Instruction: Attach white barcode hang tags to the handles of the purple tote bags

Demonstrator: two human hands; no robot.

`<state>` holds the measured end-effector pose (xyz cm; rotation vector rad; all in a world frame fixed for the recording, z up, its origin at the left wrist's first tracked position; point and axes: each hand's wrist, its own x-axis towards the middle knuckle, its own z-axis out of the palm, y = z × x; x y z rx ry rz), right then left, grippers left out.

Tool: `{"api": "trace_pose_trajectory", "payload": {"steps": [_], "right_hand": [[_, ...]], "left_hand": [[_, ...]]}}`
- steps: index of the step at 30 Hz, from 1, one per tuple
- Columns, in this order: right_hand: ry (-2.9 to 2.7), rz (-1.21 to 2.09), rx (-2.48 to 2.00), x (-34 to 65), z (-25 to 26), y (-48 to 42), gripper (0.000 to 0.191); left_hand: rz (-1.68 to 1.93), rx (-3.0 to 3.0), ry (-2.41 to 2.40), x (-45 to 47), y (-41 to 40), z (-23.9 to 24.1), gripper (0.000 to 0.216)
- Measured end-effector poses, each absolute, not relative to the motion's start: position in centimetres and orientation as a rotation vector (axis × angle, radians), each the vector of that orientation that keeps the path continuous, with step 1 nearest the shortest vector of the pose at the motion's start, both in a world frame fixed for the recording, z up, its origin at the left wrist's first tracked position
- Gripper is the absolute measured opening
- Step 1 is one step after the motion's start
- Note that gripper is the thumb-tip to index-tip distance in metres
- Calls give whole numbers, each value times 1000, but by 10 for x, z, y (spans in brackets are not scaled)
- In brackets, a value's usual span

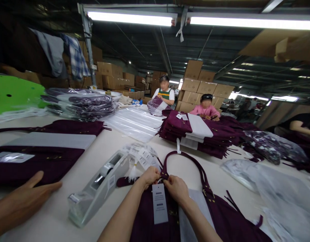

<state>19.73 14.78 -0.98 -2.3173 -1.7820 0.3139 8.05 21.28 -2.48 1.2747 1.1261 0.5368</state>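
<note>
My left hand (150, 177) and my right hand (177, 189) are closed, fingertips close together, at the base of the strap (199, 164) of a dark purple bag (147, 218). Between them a grey printed hang tag (160, 203) hangs down over the bag's front. A bit of white shows at its top; what exactly the fingertips pinch is partly hidden. White paper (195, 201) lies across the bag under my right forearm. Left of my hands are a tape dispenser (101, 185) and a bundle of white barcode tags (145, 158).
Another person's hand (31, 196) touches a purple bag (39, 164) at the left. Bagged goods (79, 104), plastic sleeves (137, 122) and a purple bag stack (175, 124) lie further back. Clear plastic (278, 188) covers the right side. Two people work across the table.
</note>
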Motion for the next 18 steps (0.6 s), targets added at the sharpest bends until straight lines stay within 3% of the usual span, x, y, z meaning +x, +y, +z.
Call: {"api": "trace_pose_trajectory", "payload": {"steps": [8, 18], "right_hand": [[-1823, 406, -2239, 203, -8, 145, 21], [-1736, 249, -2378, 188, -12, 143, 24]], "left_hand": [[542, 1195, 1042, 76, 212, -24, 14], [493, 1169, 909, 71, 214, -26, 22]]}}
